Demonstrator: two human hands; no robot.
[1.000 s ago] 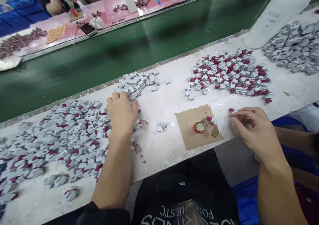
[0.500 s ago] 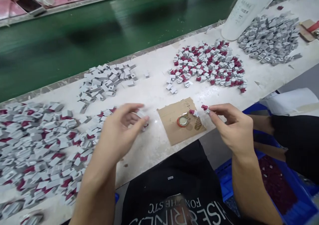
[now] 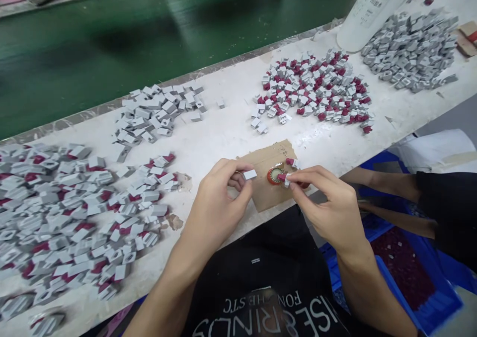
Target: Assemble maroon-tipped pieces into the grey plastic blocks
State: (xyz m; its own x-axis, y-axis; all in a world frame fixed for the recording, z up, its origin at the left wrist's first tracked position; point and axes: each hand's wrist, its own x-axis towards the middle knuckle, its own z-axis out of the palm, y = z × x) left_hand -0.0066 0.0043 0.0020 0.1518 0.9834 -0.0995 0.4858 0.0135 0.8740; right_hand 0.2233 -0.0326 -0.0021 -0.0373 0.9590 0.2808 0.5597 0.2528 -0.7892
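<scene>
My left hand (image 3: pixel 227 193) pinches a light grey block (image 3: pixel 250 174) between thumb and fingers, over the left edge of the cardboard piece (image 3: pixel 266 198). Between the fingertips of my right hand (image 3: pixel 324 198) is a small grey and maroon part (image 3: pixel 286 179), its maroon end pointing left at a round red-rimmed container (image 3: pixel 275 175). The container lies on the cardboard. Another maroon and grey part (image 3: pixel 291 163) rests just behind my right fingertips. A gap separates the two hands.
A large pile of grey and maroon parts (image 3: pixel 74 217) covers the left. Behind are grey blocks (image 3: pixel 160 111), mixed parts (image 3: pixel 313 91), grey pieces (image 3: pixel 410 51) and a translucent bottle (image 3: pixel 368 16). At right, another person's arms (image 3: pixel 395 183) show above blue bins (image 3: pixel 443 297).
My left hand has moved right to the cardboard with its block. My right hand has moved left, bringing its part beside the round container. The view has shifted slightly.
</scene>
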